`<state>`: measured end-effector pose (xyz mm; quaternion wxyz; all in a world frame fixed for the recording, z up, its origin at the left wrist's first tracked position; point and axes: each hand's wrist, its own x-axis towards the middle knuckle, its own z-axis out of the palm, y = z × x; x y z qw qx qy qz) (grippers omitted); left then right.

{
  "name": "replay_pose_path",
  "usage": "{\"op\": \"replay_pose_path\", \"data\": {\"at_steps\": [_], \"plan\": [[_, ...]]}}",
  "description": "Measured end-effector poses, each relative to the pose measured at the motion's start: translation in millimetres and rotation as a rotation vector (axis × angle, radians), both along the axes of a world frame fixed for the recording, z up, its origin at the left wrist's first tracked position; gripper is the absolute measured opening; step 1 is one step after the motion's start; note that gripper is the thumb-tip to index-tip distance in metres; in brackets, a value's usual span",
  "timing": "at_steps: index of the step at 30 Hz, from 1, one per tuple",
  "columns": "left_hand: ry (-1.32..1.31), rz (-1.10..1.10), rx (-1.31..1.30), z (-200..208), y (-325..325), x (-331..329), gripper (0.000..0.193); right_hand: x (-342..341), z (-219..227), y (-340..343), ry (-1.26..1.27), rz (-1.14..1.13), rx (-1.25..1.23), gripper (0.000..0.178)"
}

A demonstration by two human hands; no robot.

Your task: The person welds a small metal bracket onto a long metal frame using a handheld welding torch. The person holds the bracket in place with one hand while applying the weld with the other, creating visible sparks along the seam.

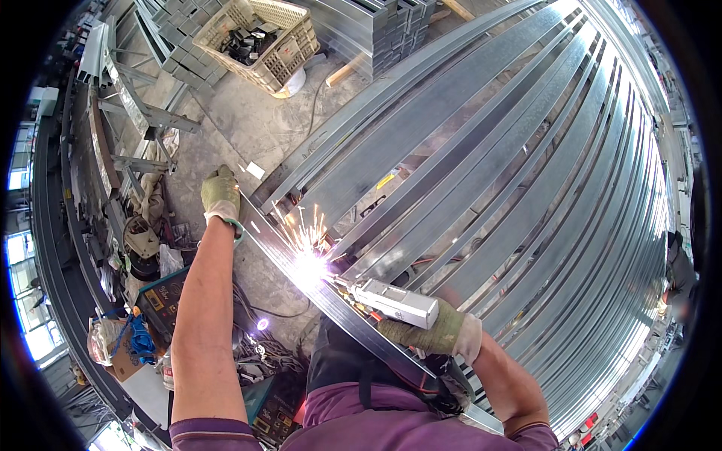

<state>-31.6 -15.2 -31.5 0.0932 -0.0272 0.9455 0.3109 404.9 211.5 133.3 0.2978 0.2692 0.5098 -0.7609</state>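
Observation:
My right hand (429, 328), in a green work glove with a pale cuff, is wrapped round a welding torch (376, 297). A silver rectangular box on the torch hides some of the fingers. From its tip a white arc and orange sparks (310, 267) burst at the near rail (342, 307) of a large steel frame, where slats meet the rail; the glare hides the joint. My left hand (220, 195), gloved too, is closed beside the rail's far-left end. What its fingers hold, if anything, is hidden. Long grey metal slats (451, 180) fan out to the right.
A beige plastic crate (289, 56) with small dark metal pieces stands beyond the frame, near stacked metal tubes (383, 34). Metal stands (143, 113) rise at left. Cables (263, 349) and a dark machine (162, 301) lie by my left arm. Someone stands at far right.

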Motion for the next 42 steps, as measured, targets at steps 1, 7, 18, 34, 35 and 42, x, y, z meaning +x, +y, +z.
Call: {"op": "replay_pose_path", "data": {"at_steps": [1,7,18,34,35,42], "plan": [[-0.004,0.01,0.021,1.1,1.2,1.5,0.047,1.2,-0.3,0.3,-0.007,-0.015,-0.018,0.06],[0.0,-0.009,0.021,5.2,3.4,4.4,0.048,4.6,2.9,3.0,0.026,-0.028,-0.01,0.059],[0.047,-0.04,-0.078,0.5,-0.7,-0.2,0.05,8.3,1.4,2.6,-0.017,-0.008,-0.019,0.056],[0.036,-0.026,-0.057,-3.3,-3.5,-3.8,0.047,0.7,15.0,-1.5,-0.083,0.117,0.125,0.056],[0.034,-0.019,-0.047,-4.5,-1.2,-3.0,0.047,0.0,15.1,-3.1,-0.084,0.124,0.143,0.056],[-0.034,0.013,0.124,-20.2,-13.6,-13.8,0.043,30.6,17.4,-18.0,-0.094,-0.004,0.247,0.056]]}}
